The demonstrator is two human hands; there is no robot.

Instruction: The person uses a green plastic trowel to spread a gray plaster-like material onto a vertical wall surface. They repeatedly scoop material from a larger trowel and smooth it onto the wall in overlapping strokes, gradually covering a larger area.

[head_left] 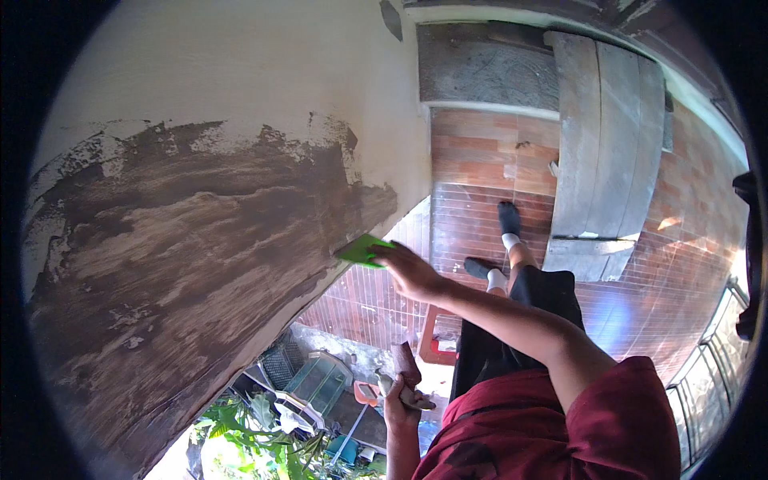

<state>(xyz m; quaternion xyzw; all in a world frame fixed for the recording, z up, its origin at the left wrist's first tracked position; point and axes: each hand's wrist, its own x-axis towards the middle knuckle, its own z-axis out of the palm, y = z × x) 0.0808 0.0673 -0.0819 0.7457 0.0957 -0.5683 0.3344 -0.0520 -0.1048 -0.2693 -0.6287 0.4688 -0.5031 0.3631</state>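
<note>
Head cam view, looking down along a big curved column (240, 120), cream coloured up top with a wide patch of wet-looking brown coating (200, 256) smeared across the lower part.

Right hand (412, 272) is stretched out to the column's edge, fingers fairly flat and closed together, pinching a small green plastic scraper (362, 250). The scraper's far edge sits right on the column surface at the rim of the brown patch, tilted a bit. The hand covers the near end of it, so the full shape isn't visible.

Left hand (400, 400) is down low near the body, closed around a brownish lump or tool (406, 364) that sticks up out of the fist. Something pale and smeared lies across the fingers too. Honestly can't tell what it is: a trowel handle or a rag, too murky.

Around it: red brick-tile floor (480, 184) below, a grey wooden plank bench (608, 136) off to the right, a red plastic stool (436, 340) partly hidden behind the forearm. The person's legs show in dark shorts with white socks and black shoes (508, 218), plus a maroon shirt sleeve (608, 416). Bottom left there's green foliage (240, 436) and a heap of junk and crates, blown out by sunlight and hard to read. A metal railing (708, 344) is cut off at the right rim.
</note>
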